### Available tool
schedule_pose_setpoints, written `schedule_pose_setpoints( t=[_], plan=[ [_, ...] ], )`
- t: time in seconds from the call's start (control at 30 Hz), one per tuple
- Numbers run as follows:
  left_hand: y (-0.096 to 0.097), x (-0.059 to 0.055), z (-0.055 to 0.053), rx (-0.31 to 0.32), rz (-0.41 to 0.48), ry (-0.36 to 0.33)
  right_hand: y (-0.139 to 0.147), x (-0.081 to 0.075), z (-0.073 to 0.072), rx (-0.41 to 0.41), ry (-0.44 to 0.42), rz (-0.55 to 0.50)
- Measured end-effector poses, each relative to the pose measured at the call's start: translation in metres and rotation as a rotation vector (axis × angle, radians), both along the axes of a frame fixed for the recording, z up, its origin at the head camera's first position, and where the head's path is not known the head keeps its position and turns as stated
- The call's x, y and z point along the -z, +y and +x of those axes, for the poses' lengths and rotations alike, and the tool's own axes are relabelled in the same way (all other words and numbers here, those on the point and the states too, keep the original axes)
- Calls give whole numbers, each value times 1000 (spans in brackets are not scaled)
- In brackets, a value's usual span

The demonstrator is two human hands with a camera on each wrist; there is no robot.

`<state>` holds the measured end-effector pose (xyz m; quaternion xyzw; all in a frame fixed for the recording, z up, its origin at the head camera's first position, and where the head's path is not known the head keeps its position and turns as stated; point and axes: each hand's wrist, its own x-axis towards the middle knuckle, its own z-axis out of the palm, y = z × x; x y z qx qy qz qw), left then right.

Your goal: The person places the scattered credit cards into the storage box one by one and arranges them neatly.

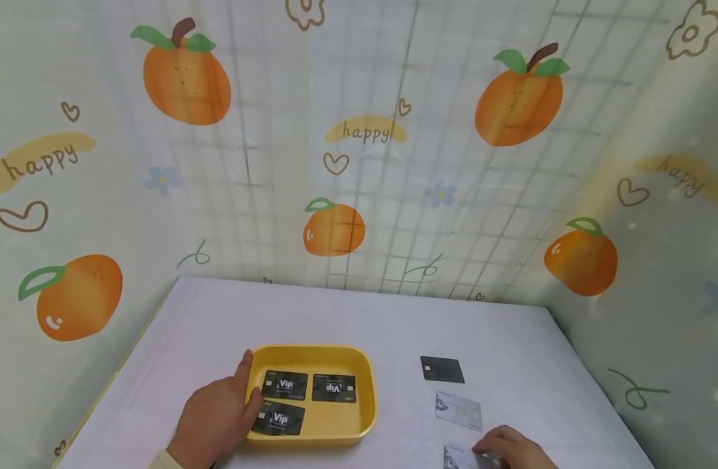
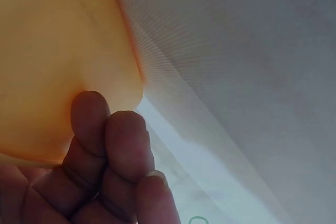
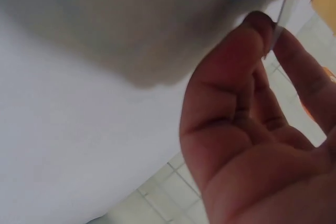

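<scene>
A yellow tray (image 1: 330, 422) stands on the table, its left side gripped by my left hand (image 1: 215, 413). The thumb lies over the rim, and curled fingers (image 2: 126, 145) press the tray's outside in the left wrist view. Three black cards marked "Vip" lie in the tray: top left (image 1: 285, 385), top right (image 1: 333, 388) and bottom left (image 1: 279, 419). At the lower right, my right hand (image 1: 514, 449) pinches the edge of a silver card (image 1: 460, 458). Only this card's thin edge (image 3: 284, 17) shows clearly between thumb and finger in the right wrist view.
On the white table (image 1: 300, 316), right of the tray, lie another silver card (image 1: 458, 410) and, behind it, a plain black card (image 1: 442, 369). A curtain (image 1: 265, 221) printed with oranges encloses the table's back and sides.
</scene>
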<state>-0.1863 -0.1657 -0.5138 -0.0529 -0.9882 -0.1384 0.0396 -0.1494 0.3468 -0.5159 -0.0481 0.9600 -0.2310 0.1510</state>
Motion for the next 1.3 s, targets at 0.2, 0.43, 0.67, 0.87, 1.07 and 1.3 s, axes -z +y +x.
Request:
schedule_pose_setpoints(
  t=[0.2, 0.43, 0.67, 0.87, 1.07, 1.3],
  plan=[
    [0, 2, 1, -4, 5, -3, -13, -18, -5, -8, -1, 66],
    [-3, -2, 0, -1, 19, 0, -46, -48, -21, 0, 105, 168],
    [-4, 5, 4, -20, 38, 18, -99, -82, -39, -276, 509, 198],
    [0, 7, -1, -12, 50, 39, -142, -101, -61, -495, 618, 183],
    [1, 2, -3, -29, 41, -9, -182, -102, -79, -678, 544, 239],
    [0, 3, 2, -22, 48, 3, -218, -89, -84, -764, 426, 239]
  ],
)
